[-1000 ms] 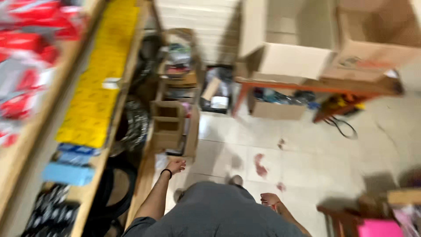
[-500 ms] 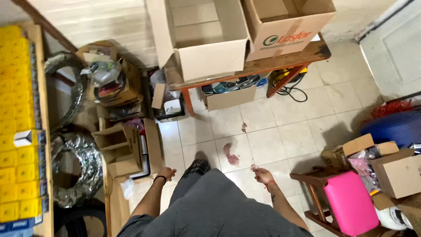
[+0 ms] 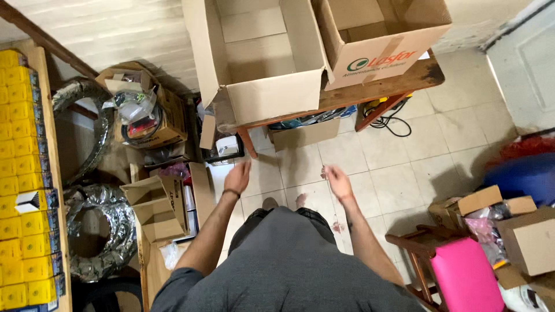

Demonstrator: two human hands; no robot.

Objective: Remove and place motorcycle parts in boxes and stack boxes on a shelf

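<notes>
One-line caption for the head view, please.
Both empty hands, left hand and right hand, raised over tiled floor before open cardboard boxes.

The person wears a plain grey T-shirt (image 3: 289,266) with short sleeves, so both forearms are bare. A thin dark band (image 3: 231,192) circles the wrist of the left hand (image 3: 238,176). The right hand (image 3: 337,180) wears nothing, and a small dark mark shows on the right forearm (image 3: 357,228).
</notes>
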